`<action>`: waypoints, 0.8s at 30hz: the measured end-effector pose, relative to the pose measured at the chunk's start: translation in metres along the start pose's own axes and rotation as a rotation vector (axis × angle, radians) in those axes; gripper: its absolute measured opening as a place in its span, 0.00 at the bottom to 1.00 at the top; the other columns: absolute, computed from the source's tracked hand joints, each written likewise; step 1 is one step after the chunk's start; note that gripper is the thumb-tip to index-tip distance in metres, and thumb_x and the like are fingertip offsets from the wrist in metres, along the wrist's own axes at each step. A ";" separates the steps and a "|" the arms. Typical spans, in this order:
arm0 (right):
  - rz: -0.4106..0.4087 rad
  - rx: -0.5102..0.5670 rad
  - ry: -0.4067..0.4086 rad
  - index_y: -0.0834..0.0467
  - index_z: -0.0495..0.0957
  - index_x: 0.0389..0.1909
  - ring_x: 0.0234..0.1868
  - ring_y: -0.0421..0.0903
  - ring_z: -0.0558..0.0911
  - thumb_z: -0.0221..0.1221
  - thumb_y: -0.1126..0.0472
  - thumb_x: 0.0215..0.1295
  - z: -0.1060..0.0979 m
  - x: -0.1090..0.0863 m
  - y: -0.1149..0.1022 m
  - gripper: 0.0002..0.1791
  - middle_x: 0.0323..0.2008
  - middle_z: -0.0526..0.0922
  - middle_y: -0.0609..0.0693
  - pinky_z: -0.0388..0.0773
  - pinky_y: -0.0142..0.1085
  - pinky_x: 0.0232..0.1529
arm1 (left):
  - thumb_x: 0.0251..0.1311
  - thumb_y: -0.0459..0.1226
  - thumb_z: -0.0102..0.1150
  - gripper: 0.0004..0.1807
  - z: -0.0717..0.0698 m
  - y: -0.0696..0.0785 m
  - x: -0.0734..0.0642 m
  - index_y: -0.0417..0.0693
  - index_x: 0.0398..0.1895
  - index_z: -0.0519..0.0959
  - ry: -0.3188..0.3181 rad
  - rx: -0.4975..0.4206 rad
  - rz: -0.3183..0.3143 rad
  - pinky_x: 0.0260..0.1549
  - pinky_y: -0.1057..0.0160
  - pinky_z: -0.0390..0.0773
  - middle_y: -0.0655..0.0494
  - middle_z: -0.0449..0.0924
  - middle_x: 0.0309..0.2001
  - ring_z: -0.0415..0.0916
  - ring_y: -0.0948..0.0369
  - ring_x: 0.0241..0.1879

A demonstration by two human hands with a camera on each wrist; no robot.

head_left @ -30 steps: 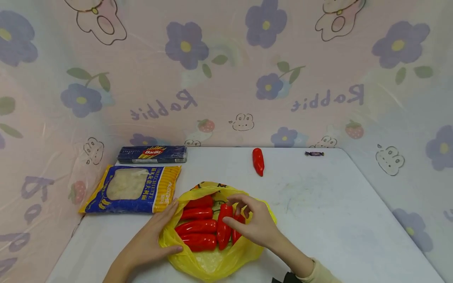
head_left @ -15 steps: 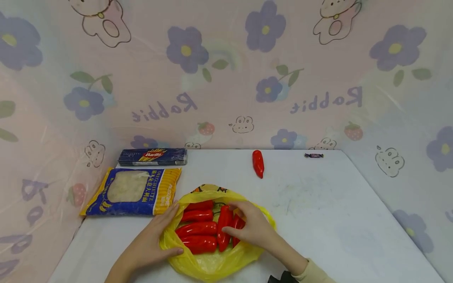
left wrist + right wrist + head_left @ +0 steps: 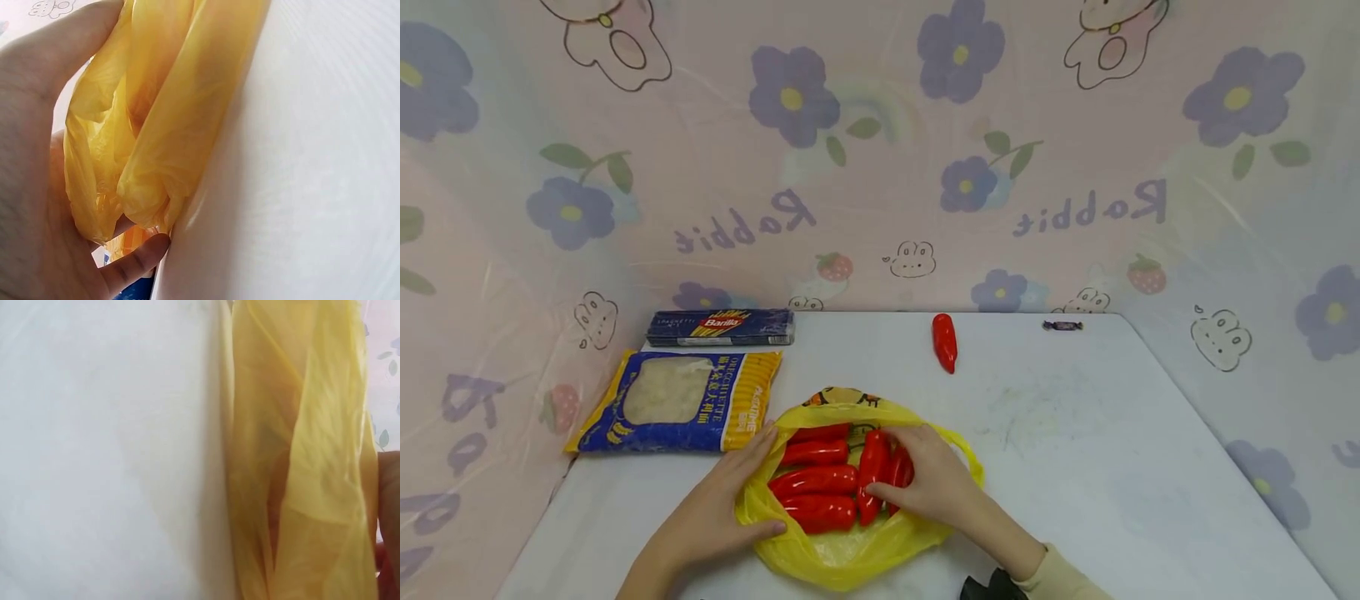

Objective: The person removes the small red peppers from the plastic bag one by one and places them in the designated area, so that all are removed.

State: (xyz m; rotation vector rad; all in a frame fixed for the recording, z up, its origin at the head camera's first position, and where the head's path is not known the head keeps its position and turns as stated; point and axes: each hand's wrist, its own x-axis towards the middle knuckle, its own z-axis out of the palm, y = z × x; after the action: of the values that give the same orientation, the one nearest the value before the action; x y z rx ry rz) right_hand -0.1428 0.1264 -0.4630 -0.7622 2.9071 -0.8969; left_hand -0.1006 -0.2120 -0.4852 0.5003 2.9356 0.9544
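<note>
A long dark-blue spaghetti box [image 3: 721, 327] lies behind a blue-and-yellow plastic pasta bag [image 3: 673, 400]; a small purple twist-wrapped candy [image 3: 1063, 326] lies well apart.

right sleeve [image 3: 1071, 581]: pale beige | hands [image 3: 932, 479]: bare (cuff [image 3: 1044, 567] looks plain)

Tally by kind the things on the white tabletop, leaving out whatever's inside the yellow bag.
Yellow plastic bag: 1
Red chili pepper: 1
Orecchiette pasta pack: 1
Barilla spaghetti pack: 1
Wrapped candy: 1
Total: 5
</note>
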 end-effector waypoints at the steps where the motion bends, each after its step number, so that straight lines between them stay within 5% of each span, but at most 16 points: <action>1: 0.002 -0.013 -0.003 0.54 0.77 0.70 0.62 0.50 0.80 0.74 0.36 0.58 0.000 0.000 0.000 0.43 0.63 0.83 0.49 0.84 0.51 0.61 | 0.49 0.73 0.71 0.64 0.000 0.000 0.000 0.71 0.87 0.51 0.003 0.004 0.004 0.68 0.30 0.71 0.60 0.54 0.85 0.61 0.42 0.79; 13: 0.006 -0.093 -0.037 0.50 0.74 0.73 0.51 0.41 0.71 0.68 0.23 0.54 0.005 0.003 0.003 0.52 0.61 0.83 0.45 0.80 0.34 0.43 | 0.48 0.73 0.72 0.63 0.000 -0.001 0.000 0.72 0.87 0.52 -0.002 0.003 -0.004 0.67 0.30 0.72 0.61 0.54 0.85 0.61 0.42 0.79; 24: -0.041 -0.128 -0.112 0.53 0.68 0.79 0.54 0.41 0.68 0.70 0.16 0.38 0.005 0.001 0.006 0.69 0.67 0.80 0.46 0.78 0.34 0.46 | 0.50 0.72 0.70 0.63 0.000 0.001 -0.001 0.67 0.87 0.53 0.001 0.009 0.009 0.67 0.29 0.71 0.58 0.53 0.85 0.59 0.40 0.79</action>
State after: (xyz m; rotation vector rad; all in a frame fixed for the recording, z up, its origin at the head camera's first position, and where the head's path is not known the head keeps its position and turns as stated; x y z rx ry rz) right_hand -0.1455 0.1276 -0.4698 -0.8527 2.8815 -0.6529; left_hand -0.0995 -0.2114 -0.4850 0.5145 2.9422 0.9424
